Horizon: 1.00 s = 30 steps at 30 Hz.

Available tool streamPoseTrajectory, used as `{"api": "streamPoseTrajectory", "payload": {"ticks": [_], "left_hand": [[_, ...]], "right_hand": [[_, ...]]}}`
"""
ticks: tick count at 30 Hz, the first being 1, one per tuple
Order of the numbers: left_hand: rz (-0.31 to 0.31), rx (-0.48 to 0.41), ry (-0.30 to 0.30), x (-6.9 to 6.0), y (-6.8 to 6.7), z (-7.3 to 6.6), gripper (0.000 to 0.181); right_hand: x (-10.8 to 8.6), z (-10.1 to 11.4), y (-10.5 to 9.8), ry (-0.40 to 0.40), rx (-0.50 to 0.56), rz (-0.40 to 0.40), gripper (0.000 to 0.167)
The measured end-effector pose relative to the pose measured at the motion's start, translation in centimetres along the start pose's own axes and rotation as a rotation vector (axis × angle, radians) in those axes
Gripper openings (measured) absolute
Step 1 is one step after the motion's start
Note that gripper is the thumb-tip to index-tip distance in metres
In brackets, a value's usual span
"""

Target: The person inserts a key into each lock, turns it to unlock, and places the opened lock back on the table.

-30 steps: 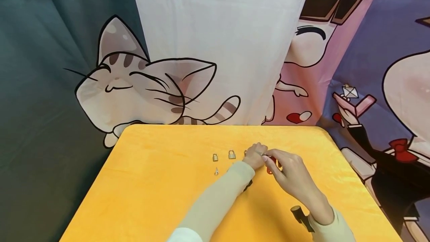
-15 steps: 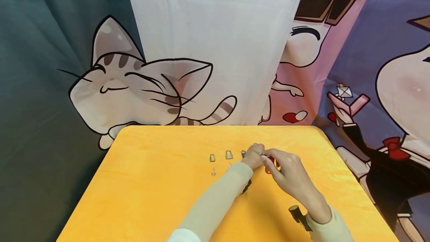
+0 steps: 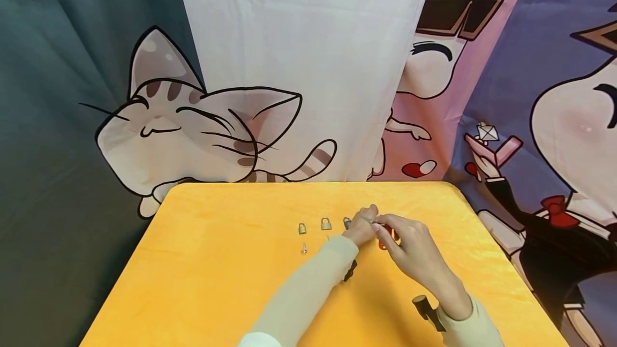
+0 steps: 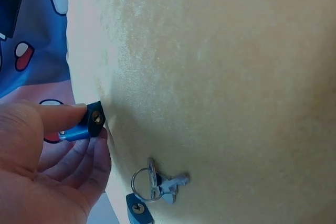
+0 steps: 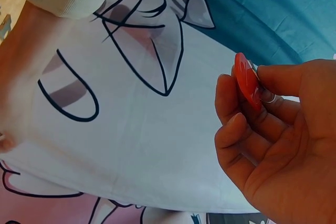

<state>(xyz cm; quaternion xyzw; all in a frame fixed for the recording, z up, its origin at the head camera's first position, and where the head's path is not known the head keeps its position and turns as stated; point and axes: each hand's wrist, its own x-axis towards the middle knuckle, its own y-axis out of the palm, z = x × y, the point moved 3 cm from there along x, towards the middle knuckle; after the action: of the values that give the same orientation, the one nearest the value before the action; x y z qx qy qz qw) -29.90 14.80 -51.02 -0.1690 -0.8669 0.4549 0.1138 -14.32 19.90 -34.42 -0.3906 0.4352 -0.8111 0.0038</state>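
Note:
My left hand [image 3: 362,226] pinches a small blue padlock [image 4: 90,123] between thumb and fingers above the table, its keyhole end showing in the left wrist view. To its right, my right hand [image 3: 415,246] pinches a glossy red tag-like piece [image 5: 245,80] with a metal ring. In the head view the red piece [image 3: 383,242] hangs partly behind the fingers, and a thin silvery bit shows between the two hands; its kind is too small to tell. Another blue padlock [image 4: 137,209] lies below the left hand near keys on a ring [image 4: 169,187].
Two brass padlocks [image 3: 302,228] stand in a row on the yellow table [image 3: 217,261], left of my hands. A small key [image 3: 304,248] lies in front of the leftmost one. Printed cartoon curtains [image 3: 308,42] hang behind the table.
The head view has shifted slightly, so the scene slides left. More of the blue padlock on the table shows beside my left hand. Both hands keep nearly the same pose and grip.

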Motion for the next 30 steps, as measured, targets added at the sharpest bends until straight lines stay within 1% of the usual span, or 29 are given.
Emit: {"api": "streamPoseTrajectory", "payload": {"ticks": [4,6,9,14,19,21,23,26,30], "left_hand": [[0.017,0.0,0.004,-0.2,-0.4,-0.1,0.027],[0.02,-0.018,0.007,-0.4,-0.5,-0.1,0.028],[0.023,-0.033,0.032,-0.5,-0.6,-0.2,0.029],[0.011,-0.051,0.098,-0.5,-1.1,-0.8,0.027],[-0.02,-0.069,0.117,-0.6,-2.5,-1.5,0.019],[-0.033,-0.08,0.12,-0.9,-3.3,-1.8,0.017],[-0.047,-0.083,0.138,-1.1,-4.1,-2.0,0.015],[-0.07,-0.101,0.159,-1.7,-5.4,-2.5,0.017],[-0.102,-0.159,0.18,-2.4,-7.1,-2.9,0.021]], "right_hand": [[0.0,0.1,-0.1,-0.002,0.001,-0.004,0.014],[0.0,0.1,-0.1,-0.003,0.002,-0.004,0.014],[0.0,0.2,-0.2,-0.007,0.006,-0.009,0.013],[0.1,0.4,-0.6,-0.026,0.011,-0.03,0.014],[0.2,0.6,-0.8,-0.032,0.016,-0.043,0.014],[0.2,0.7,-0.9,-0.034,0.012,-0.05,0.011],[0.2,0.8,-1.0,-0.036,0.011,-0.055,0.01],[0.2,0.8,-1.0,-0.042,0.012,-0.061,0.009],[0.4,0.9,-0.9,-0.052,0.02,-0.067,0.016]]}}
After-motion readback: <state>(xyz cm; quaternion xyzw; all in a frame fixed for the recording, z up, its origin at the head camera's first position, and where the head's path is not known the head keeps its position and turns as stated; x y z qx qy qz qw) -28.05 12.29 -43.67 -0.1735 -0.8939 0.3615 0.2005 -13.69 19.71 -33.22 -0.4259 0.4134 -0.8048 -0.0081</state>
